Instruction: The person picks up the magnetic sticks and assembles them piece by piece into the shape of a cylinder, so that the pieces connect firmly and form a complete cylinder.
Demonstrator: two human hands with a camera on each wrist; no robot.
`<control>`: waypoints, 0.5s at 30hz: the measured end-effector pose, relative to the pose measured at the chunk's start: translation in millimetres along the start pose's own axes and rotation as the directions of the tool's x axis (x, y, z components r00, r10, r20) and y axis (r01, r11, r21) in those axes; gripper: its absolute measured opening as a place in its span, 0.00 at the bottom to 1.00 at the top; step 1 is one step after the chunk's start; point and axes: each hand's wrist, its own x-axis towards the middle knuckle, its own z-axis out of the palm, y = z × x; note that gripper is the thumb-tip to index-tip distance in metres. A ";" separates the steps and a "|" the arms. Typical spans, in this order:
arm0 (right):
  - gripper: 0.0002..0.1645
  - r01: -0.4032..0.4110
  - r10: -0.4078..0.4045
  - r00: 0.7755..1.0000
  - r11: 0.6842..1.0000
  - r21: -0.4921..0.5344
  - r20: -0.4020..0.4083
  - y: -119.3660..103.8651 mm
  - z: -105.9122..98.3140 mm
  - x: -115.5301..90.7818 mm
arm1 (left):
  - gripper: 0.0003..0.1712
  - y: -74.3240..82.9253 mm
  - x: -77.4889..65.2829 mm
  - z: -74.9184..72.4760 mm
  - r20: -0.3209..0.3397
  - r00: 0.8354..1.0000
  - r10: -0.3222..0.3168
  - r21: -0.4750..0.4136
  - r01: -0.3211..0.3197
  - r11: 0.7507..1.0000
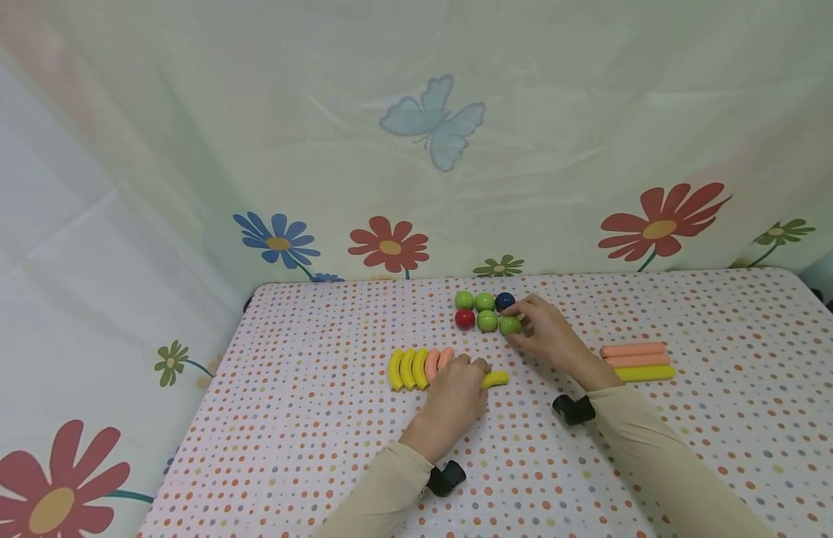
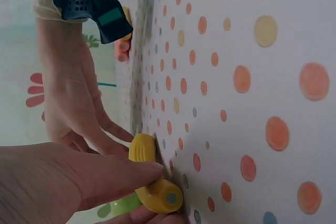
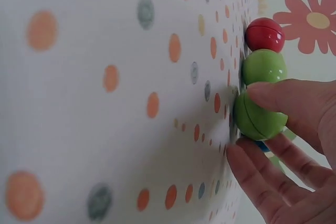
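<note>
My left hand (image 1: pixel 453 400) pinches a curved yellow rod (image 1: pixel 495 379) low over the table. In the left wrist view its thumb lies across the rod, and a round grey disc shows in the rod's end. Beside this hand, curved yellow rods (image 1: pixel 406 369) and curved pink rods (image 1: pixel 432 365) lie in a row, partly covered by the fingers. Farther back, my right hand (image 1: pixel 549 332) holds a green ball (image 3: pixel 258 115) between thumb and fingers. That ball sits at the right end of the front row, next to another green ball (image 1: pixel 487 321) and a red ball (image 1: pixel 465 319).
Behind the front row are two green balls (image 1: pixel 465 300) and a dark blue ball (image 1: pixel 505 301). Straight pink rods (image 1: pixel 634 349) and a straight yellow rod (image 1: pixel 648 373) lie right of my right hand. A dotted cloth covers the table (image 1: pixel 308 448); a flowered curtain (image 1: pixel 524 164) hangs behind it.
</note>
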 end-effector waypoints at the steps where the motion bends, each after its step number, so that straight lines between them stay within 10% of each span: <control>1: 0.20 -0.001 0.001 1.000 1.000 -0.002 0.007 0.6 -0.5 -0.8 | 0.12 0.3 -0.5 -0.1 -0.002 1.000 0.001 -0.002 -0.001 1.000; 15: 0.16 -0.001 0.004 0.996 0.999 -0.035 0.086 -2.7 -9.3 -24.8 | 0.07 2.5 1.0 2.9 -0.050 0.999 0.017 0.020 -0.016 1.000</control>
